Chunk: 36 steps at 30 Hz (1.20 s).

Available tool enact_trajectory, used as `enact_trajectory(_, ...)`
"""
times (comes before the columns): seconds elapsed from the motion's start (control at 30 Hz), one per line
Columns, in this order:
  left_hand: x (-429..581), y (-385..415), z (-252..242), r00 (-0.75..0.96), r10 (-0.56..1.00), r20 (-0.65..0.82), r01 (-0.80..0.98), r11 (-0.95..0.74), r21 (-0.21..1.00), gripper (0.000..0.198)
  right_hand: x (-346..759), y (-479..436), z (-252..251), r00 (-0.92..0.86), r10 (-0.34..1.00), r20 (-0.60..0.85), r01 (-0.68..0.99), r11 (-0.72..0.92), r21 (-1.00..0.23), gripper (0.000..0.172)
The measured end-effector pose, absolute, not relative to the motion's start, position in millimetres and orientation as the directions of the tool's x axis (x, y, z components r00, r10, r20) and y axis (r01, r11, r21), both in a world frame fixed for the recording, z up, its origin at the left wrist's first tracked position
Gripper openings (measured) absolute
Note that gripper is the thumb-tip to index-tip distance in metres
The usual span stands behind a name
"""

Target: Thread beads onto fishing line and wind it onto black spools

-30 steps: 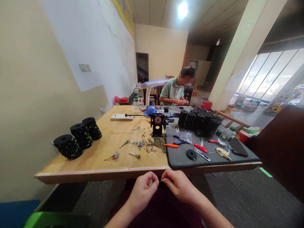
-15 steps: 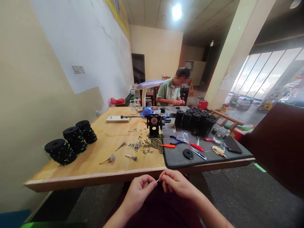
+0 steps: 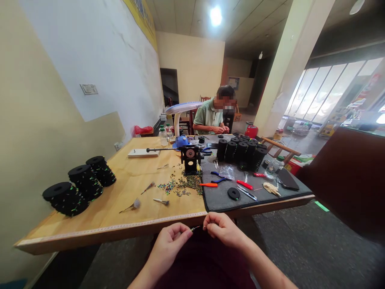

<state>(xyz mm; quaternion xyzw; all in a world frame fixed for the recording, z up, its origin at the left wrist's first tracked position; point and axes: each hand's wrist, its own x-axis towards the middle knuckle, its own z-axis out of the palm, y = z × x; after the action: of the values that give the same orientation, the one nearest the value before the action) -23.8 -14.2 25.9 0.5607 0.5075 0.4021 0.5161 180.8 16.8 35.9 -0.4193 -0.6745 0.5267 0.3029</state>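
Left hand: with our left hand (image 3: 171,244), in front of the table's near edge, we pinch a small greenish piece (image 3: 192,230) between thumb and forefinger.
Small piece: we see it at the left fingertips, below the table's edge, a thin strand pointing from it toward the other hand; its detail is too fine for us to read.
Right hand: our right hand (image 3: 223,230) sits just beside, its thumb and forefinger drawn narrow; we cannot tell whether they grip anything.
Table: nearest our hands is the table (image 3: 102,214), pale wood, a measuring strip along its front edge.
Loose bits: on the wood we have a heap of dark-gold pieces (image 3: 192,182), with coloured beads (image 3: 167,186) to its left.
Winder: a black machine (image 3: 190,162) with a dial stands behind the heap.
Dark mat: on the mat (image 3: 218,202) at right we see an orange-handled tool (image 3: 209,185), blue-handled pliers (image 3: 219,178), a black disc (image 3: 234,193) and a red-handled tool (image 3: 244,184).
Foam rolls: three black rolls (image 3: 66,198) dotted with green stand at left.
Across from us: a co-worker (image 3: 207,118) in a pale green shirt leans over their own hands.
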Motion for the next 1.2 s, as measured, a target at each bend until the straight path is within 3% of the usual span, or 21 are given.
enact_trajectory(0.47,-26.0,-17.6,27.4,0.159,0.981,-0.115,0.120,0.097,0.988,0.040,191.8,19.6,32.5,-0.455,0.881,0.127,0.393,0.327,-0.860,0.011)
enact_trajectory(0.8,-25.9,-17.4,28.4,0.171,0.977,-0.129,0.120,0.109,0.987,0.039,207.7,18.6,32.0,-0.469,0.876,0.110,0.403,0.323,-0.856,0.018)
enact_trajectory(0.97,-25.2,-16.3,27.5,0.189,0.975,-0.117,0.114,0.096,0.989,0.036,199.7,16.3,34.8,-0.479,0.877,0.025,0.326,0.204,-0.923,0.027)
enact_trajectory(1.2,-27.2,-14.8,22.4,0.184,0.975,-0.126,0.120,0.105,0.987,0.035,184.5,11.9,42.8,-0.528,0.847,0.068,0.328,0.276,-0.903,0.014)
